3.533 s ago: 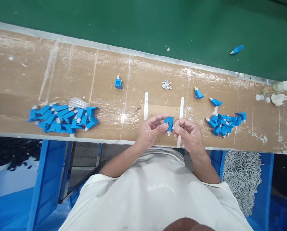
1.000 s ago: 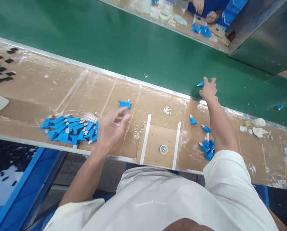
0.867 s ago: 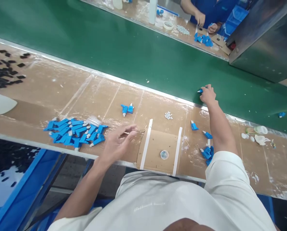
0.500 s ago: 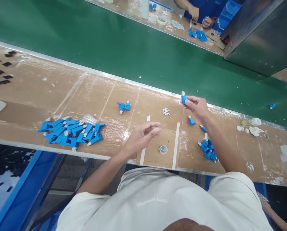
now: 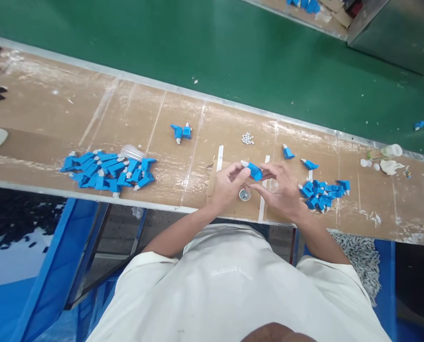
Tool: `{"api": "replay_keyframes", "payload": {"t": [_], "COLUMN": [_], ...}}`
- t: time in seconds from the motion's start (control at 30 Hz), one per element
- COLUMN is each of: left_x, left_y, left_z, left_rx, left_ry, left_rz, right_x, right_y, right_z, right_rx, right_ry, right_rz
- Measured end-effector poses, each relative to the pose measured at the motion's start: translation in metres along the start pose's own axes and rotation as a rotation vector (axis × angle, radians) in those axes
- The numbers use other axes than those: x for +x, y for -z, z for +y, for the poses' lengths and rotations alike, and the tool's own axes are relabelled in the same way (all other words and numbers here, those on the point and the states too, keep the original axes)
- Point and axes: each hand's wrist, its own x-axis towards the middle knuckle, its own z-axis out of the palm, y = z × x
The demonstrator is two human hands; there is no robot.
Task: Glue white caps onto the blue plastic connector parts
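Both my hands meet over a taped cardboard patch [image 5: 229, 166] near the bench's front edge. My left hand [image 5: 228, 185] and my right hand [image 5: 281, 190] pinch the same small blue plastic part [image 5: 253, 171] with a white tip, held just above a small round metal piece [image 5: 245, 194]. A big heap of similar blue parts [image 5: 108, 170] lies to the left. A smaller heap of blue parts [image 5: 322, 189] lies right of my right hand. A cluster of tiny white pieces [image 5: 247, 138] sits behind the patch.
The brown bench [image 5: 48, 118] borders a green conveyor belt [image 5: 233, 52] carrying one blue part [image 5: 419, 125]. Two joined blue parts [image 5: 182, 131] and two single ones [image 5: 287, 152] lie on the bench. A small bottle [image 5: 388, 151] lies at the right. Blue bins [image 5: 23, 266] sit below.
My right hand came back from the belt with a blue part and brought it over the cardboard patch. My left hand moved in from the left and now pinches it too.
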Motion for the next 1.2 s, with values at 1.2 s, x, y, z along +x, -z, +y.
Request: {"api": "replay_keyframes", "payload": {"t": [1.2], "left_x": [-0.017], "left_y": [0.044], "left_z": [-0.017], "left_rx": [-0.180], "left_ry": [0.173], "left_rz": [0.185], "right_x": [-0.041], "right_y": [-0.033], "right_z": [0.006], "right_rx": [-0.013], "right_ry": [0.002], "right_rz": [-0.139]}}
